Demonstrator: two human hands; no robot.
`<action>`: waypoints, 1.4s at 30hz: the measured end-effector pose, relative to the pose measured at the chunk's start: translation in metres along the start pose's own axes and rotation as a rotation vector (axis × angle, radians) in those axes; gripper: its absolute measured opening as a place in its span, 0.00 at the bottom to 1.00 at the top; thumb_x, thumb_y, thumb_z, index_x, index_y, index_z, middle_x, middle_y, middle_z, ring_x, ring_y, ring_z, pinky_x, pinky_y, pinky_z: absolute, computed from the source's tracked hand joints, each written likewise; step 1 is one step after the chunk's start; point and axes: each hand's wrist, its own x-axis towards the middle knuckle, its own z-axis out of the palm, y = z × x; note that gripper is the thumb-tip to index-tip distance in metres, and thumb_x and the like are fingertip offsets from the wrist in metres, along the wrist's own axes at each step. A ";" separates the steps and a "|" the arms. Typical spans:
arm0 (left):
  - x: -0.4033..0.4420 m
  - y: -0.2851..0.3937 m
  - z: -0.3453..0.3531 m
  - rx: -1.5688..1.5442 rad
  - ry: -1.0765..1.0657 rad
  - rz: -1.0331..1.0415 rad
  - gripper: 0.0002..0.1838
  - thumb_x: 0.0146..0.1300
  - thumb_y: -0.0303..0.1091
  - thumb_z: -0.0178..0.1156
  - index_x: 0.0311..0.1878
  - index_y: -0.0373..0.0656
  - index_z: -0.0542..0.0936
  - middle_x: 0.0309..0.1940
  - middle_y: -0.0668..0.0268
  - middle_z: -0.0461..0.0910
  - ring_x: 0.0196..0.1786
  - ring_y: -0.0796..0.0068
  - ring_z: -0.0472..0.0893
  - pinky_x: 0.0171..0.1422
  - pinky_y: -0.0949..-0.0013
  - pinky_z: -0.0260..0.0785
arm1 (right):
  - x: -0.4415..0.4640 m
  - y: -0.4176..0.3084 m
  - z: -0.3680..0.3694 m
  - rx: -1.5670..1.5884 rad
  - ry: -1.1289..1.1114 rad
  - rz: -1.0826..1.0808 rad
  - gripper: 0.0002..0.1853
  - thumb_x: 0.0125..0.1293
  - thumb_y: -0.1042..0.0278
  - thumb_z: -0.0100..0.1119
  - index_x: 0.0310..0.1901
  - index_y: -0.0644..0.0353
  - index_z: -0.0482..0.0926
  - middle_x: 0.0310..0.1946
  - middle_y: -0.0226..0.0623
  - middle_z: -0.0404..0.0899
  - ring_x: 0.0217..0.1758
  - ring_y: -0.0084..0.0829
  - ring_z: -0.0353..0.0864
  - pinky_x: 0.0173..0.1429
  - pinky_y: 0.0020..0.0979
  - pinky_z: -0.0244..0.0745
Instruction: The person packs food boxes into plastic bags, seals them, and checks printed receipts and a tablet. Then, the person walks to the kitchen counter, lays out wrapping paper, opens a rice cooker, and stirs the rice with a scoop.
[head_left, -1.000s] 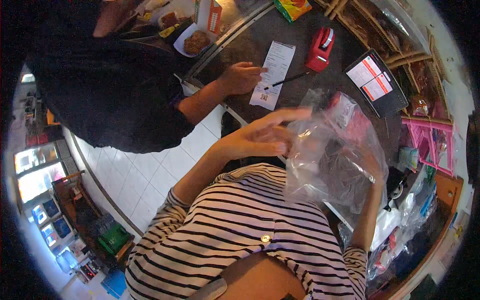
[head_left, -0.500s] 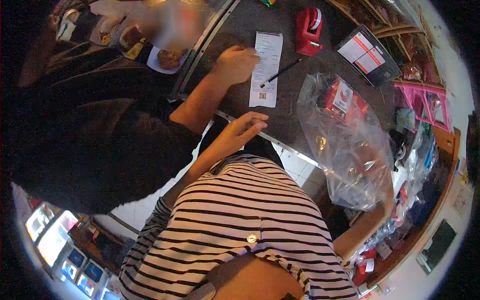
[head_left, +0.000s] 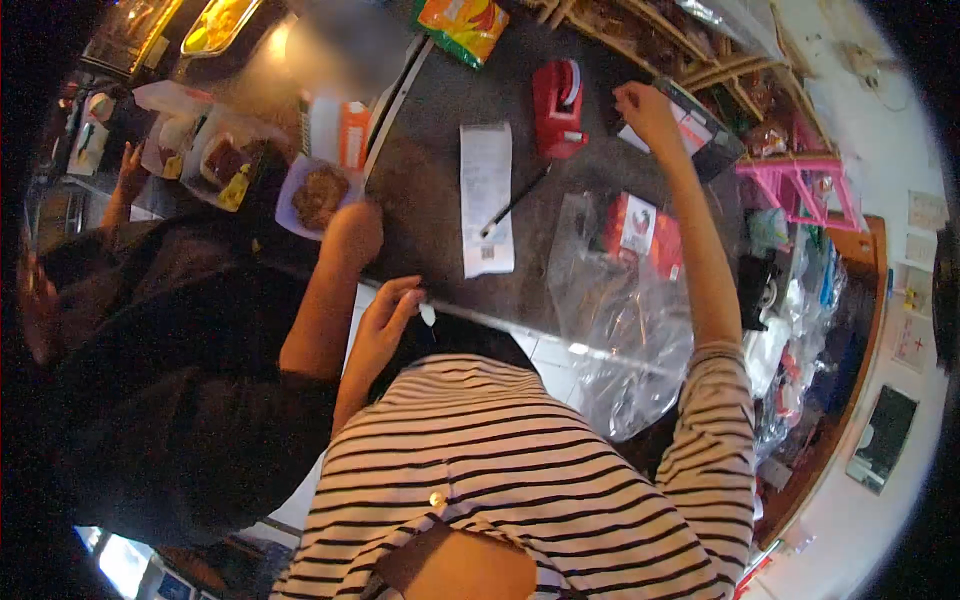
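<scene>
At the table's front edge, my left hand (head_left: 385, 325) has its fingers drawn together, with a small white piece (head_left: 428, 314) at the tips. My right hand (head_left: 648, 112) reaches to the far right, fingers bent, over the upper left corner of a black flat case with red and white labels (head_left: 695, 130). Whether it pinches anything there is hidden. A printed receipt (head_left: 485, 180) lies on the dark table with a black pencil (head_left: 518, 200) across it. Right of these, a clear plastic bag (head_left: 625, 350) hangs partly over the edge, a red box (head_left: 650, 235) at its upper end.
Behind the receipt stands a red tape dispenser (head_left: 560, 110), and a snack packet (head_left: 465, 28) lies farther back. On the left, a co-worker's hand (head_left: 355, 235) is beside a lilac food box (head_left: 290, 195). A pink rack (head_left: 800, 185) is at the right.
My right hand has moved from behind the plastic bag up to the labelled case. My left hand's fingers have closed. The co-worker's hand has moved from the receipt towards the food box. The view has shifted.
</scene>
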 end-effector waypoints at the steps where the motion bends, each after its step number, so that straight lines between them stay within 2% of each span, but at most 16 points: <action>1: 0.000 -0.001 0.001 -0.033 0.069 -0.014 0.15 0.65 0.34 0.46 0.49 0.35 0.70 0.39 0.63 0.75 0.41 0.77 0.72 0.48 0.76 0.63 | 0.039 0.002 0.007 -0.238 -0.028 0.089 0.18 0.59 0.55 0.50 0.42 0.61 0.76 0.39 0.41 0.78 0.43 0.39 0.77 0.47 0.32 0.70; 4: -0.014 -0.004 0.007 -0.084 0.220 -0.157 0.15 0.65 0.35 0.45 0.49 0.34 0.69 0.41 0.62 0.74 0.43 0.75 0.72 0.51 0.73 0.62 | 0.151 0.066 0.066 -0.217 0.223 0.385 0.20 0.58 0.51 0.48 0.43 0.59 0.76 0.43 0.41 0.76 0.47 0.43 0.75 0.49 0.33 0.70; 6: -0.020 0.014 0.028 0.138 0.235 -0.162 0.16 0.65 0.36 0.44 0.49 0.34 0.69 0.41 0.60 0.73 0.43 0.74 0.71 0.51 0.72 0.62 | 0.187 0.074 0.053 -0.136 0.217 0.621 0.23 0.57 0.46 0.48 0.43 0.58 0.76 0.42 0.41 0.77 0.45 0.41 0.76 0.46 0.37 0.72; 7: -0.017 0.038 0.036 0.300 0.170 -0.133 0.17 0.65 0.37 0.44 0.49 0.34 0.69 0.41 0.60 0.73 0.43 0.74 0.71 0.50 0.72 0.61 | 0.202 0.081 0.053 -0.097 0.203 0.741 0.25 0.56 0.44 0.48 0.43 0.58 0.77 0.42 0.40 0.77 0.44 0.40 0.77 0.45 0.39 0.73; 9: -0.015 0.059 0.051 0.330 0.115 -0.252 0.18 0.65 0.38 0.45 0.51 0.34 0.69 0.42 0.60 0.73 0.43 0.75 0.70 0.50 0.73 0.62 | 0.226 0.110 0.074 -0.088 0.363 0.758 0.25 0.58 0.45 0.46 0.46 0.59 0.74 0.45 0.41 0.75 0.47 0.40 0.75 0.47 0.37 0.72; 12: -0.021 0.037 0.057 -0.106 0.318 -0.567 0.20 0.65 0.40 0.45 0.53 0.35 0.67 0.43 0.59 0.73 0.44 0.75 0.70 0.50 0.73 0.63 | 0.250 0.129 0.081 -0.071 0.416 0.788 0.25 0.58 0.45 0.47 0.46 0.59 0.74 0.45 0.41 0.74 0.47 0.40 0.75 0.47 0.37 0.72; 18: -0.006 0.042 0.037 0.062 0.422 -0.387 0.19 0.66 0.42 0.43 0.52 0.37 0.68 0.45 0.58 0.73 0.44 0.69 0.74 0.50 0.67 0.64 | 0.258 0.142 0.082 -0.071 0.459 0.802 0.24 0.59 0.46 0.47 0.46 0.59 0.74 0.46 0.41 0.74 0.47 0.40 0.75 0.47 0.37 0.71; 19: 0.000 0.048 0.034 0.045 0.443 -0.396 0.17 0.66 0.36 0.44 0.51 0.34 0.68 0.43 0.57 0.73 0.46 0.72 0.72 0.52 0.71 0.65 | 0.257 0.138 0.082 -0.067 0.463 0.799 0.24 0.59 0.46 0.47 0.46 0.59 0.74 0.46 0.41 0.74 0.47 0.40 0.75 0.47 0.37 0.71; 23: 0.006 0.041 0.020 0.145 0.448 -0.315 0.15 0.65 0.34 0.46 0.51 0.36 0.69 0.43 0.59 0.74 0.45 0.72 0.74 0.49 0.71 0.66 | 0.260 0.144 0.080 -0.077 0.484 0.794 0.24 0.59 0.47 0.47 0.45 0.59 0.74 0.46 0.41 0.74 0.47 0.41 0.75 0.46 0.38 0.71; 28: 0.016 0.027 -0.006 0.270 0.493 -0.100 0.13 0.63 0.33 0.47 0.49 0.37 0.71 0.40 0.61 0.77 0.40 0.74 0.77 0.46 0.73 0.67 | 0.252 0.139 0.079 -0.081 0.490 0.790 0.23 0.59 0.48 0.47 0.45 0.59 0.74 0.46 0.42 0.74 0.47 0.41 0.75 0.46 0.38 0.71; 30: 0.022 0.018 -0.017 0.299 0.506 -0.171 0.14 0.63 0.33 0.49 0.48 0.37 0.71 0.40 0.62 0.76 0.38 0.75 0.77 0.44 0.74 0.68 | 0.252 0.135 0.081 -0.091 0.481 0.778 0.23 0.59 0.48 0.47 0.45 0.59 0.74 0.47 0.42 0.74 0.47 0.41 0.75 0.46 0.38 0.71; 32: 0.035 -0.009 -0.026 0.264 0.596 -0.050 0.16 0.61 0.34 0.52 0.50 0.37 0.69 0.38 0.61 0.76 0.34 0.77 0.76 0.38 0.75 0.70 | 0.250 0.130 0.079 -0.100 0.483 0.778 0.23 0.59 0.48 0.47 0.45 0.59 0.74 0.47 0.42 0.74 0.47 0.41 0.75 0.46 0.38 0.71; 35: 0.069 -0.021 -0.032 0.038 0.742 -0.109 0.18 0.60 0.33 0.53 0.51 0.36 0.68 0.37 0.59 0.74 0.31 0.76 0.77 0.32 0.74 0.72 | 0.239 0.128 0.073 -0.117 0.491 0.773 0.23 0.59 0.49 0.47 0.45 0.60 0.74 0.47 0.42 0.73 0.47 0.41 0.75 0.46 0.38 0.71; 38: 0.089 -0.029 -0.047 0.282 0.770 -0.066 0.19 0.59 0.32 0.54 0.51 0.35 0.66 0.36 0.56 0.73 0.30 0.75 0.77 0.27 0.72 0.75 | 0.225 0.134 0.068 -0.121 0.485 0.775 0.22 0.59 0.49 0.47 0.45 0.60 0.74 0.47 0.42 0.73 0.47 0.41 0.75 0.46 0.38 0.71; 39: 0.091 -0.024 -0.049 0.147 0.752 -0.129 0.19 0.59 0.32 0.54 0.51 0.34 0.66 0.37 0.55 0.72 0.30 0.73 0.77 0.26 0.70 0.76 | 0.222 0.140 0.069 -0.125 0.485 0.777 0.22 0.59 0.49 0.47 0.45 0.60 0.74 0.47 0.42 0.73 0.47 0.42 0.75 0.46 0.39 0.71; 42: 0.088 -0.032 -0.055 -0.001 0.669 -0.109 0.19 0.59 0.31 0.54 0.51 0.33 0.66 0.37 0.55 0.72 0.30 0.71 0.78 0.26 0.70 0.76 | 0.226 0.135 0.069 -0.117 0.459 0.768 0.22 0.59 0.50 0.47 0.45 0.60 0.74 0.47 0.42 0.73 0.47 0.42 0.75 0.46 0.39 0.71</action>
